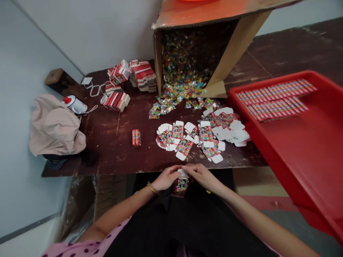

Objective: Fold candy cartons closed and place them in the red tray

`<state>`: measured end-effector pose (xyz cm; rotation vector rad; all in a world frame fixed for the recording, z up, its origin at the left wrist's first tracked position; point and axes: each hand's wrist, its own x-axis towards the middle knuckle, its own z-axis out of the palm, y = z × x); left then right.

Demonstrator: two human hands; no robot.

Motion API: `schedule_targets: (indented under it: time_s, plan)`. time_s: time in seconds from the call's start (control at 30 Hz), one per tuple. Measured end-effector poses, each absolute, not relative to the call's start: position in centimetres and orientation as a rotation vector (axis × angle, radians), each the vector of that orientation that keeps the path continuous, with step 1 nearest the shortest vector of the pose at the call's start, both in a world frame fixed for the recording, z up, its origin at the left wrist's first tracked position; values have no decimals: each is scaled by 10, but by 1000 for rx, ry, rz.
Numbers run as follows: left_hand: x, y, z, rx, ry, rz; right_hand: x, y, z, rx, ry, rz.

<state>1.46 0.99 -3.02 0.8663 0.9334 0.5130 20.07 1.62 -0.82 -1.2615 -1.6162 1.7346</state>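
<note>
Just off the table's front edge, my left hand (168, 176) and my right hand (199, 174) pinch the white top flap of a small red printed candy box (181, 185) from both sides. The box hangs in front of a black apron. Beyond my hands lie flattened printed cartons (184, 147) with white flaps, in loose overlapping piles. To the left, two small closed boxes (136, 137) stand side by side on the table. Small clear packets of colourful candy (167, 107) are strewn behind the cartons.
A cardboard box (217, 87) on its side spills candy packets. At right, a red tray (284, 142) holds rows of filled-looking boxes (276, 98). Bundled cartons (143, 75), a white bottle (75, 104), a wooden block (64, 84) and pink cloth (56, 125) are on the left.
</note>
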Motion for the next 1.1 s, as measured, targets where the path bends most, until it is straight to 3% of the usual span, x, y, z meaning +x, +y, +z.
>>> schedule_targets:
  time_s: [0.13,0.27,0.53,0.8,0.93,1.0,1.1]
  plan:
    - [7,7,-29,644,766,487,195,13,-6,-1178,-1636,1710]
    - [-2,4,-31,459,597,482,191,11,-1,-1128,-1793,1477]
    - [-11,7,-32,663,656,378,202,-4,-5,-930,-2241,1041]
    - [-12,37,-6,771,994,963,180,-1,-33,-1132,-1301,1634]
    - [-35,56,4,974,956,532,178,60,-20,-1129,-1500,1668]
    - [-39,62,2,970,893,375,169,108,-11,-1130,-1792,1510]
    - [-31,65,1,912,928,496,147,186,-7,-1378,-1904,938]
